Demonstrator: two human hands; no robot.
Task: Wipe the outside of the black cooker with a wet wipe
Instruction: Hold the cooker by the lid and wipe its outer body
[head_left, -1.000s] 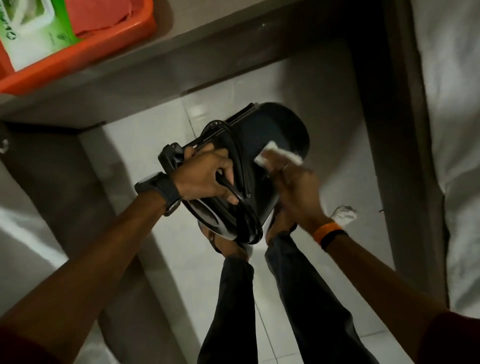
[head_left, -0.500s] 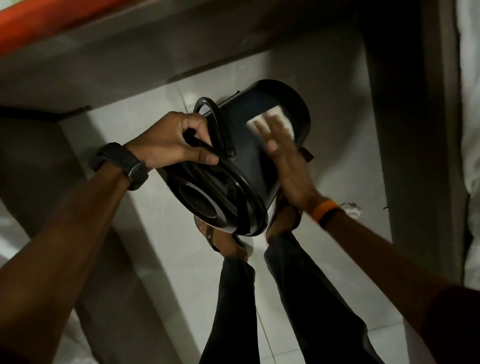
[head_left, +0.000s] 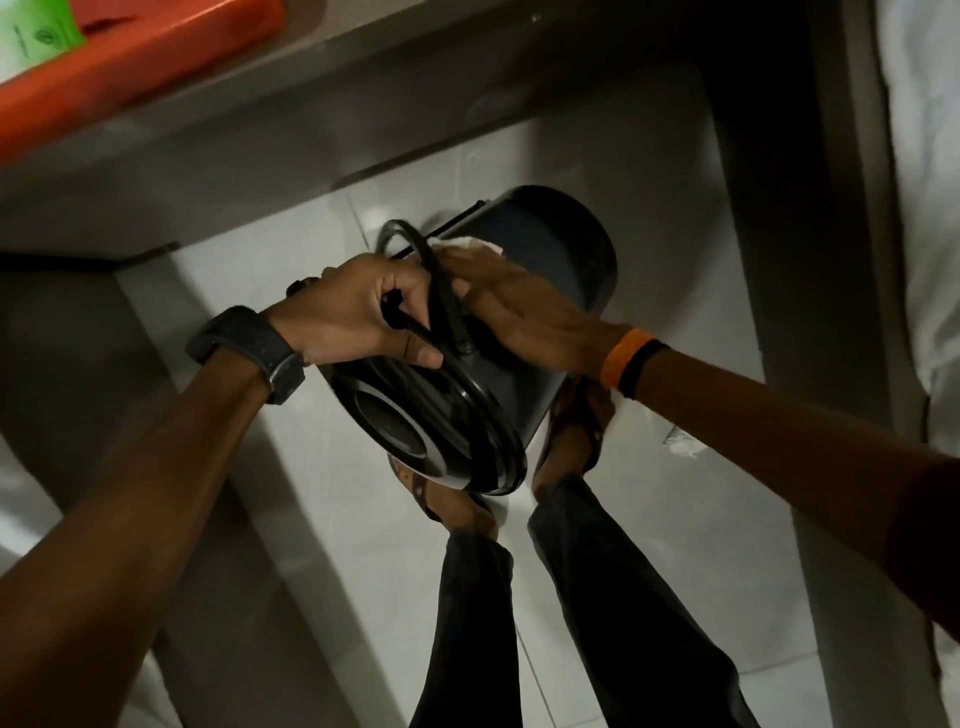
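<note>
Over the tiled floor, held in the air above the person's feet, the cooker (head_left: 524, 332) is lying on its side, lid end toward the camera. Left hand (head_left: 358, 312) is gripping the handle and cord at the lid rim. Right hand (head_left: 524, 312) is lying flat, fingers extended, pressing the wipe (head_left: 475, 244) onto the side wall. Versus half a second ago, the wipe is sitting closer to the handle, so the stroke is moving along the wall; probably mid-wipe, far side likely undone. Orange tray (head_left: 140, 67) is sitting on the table above.
</note>
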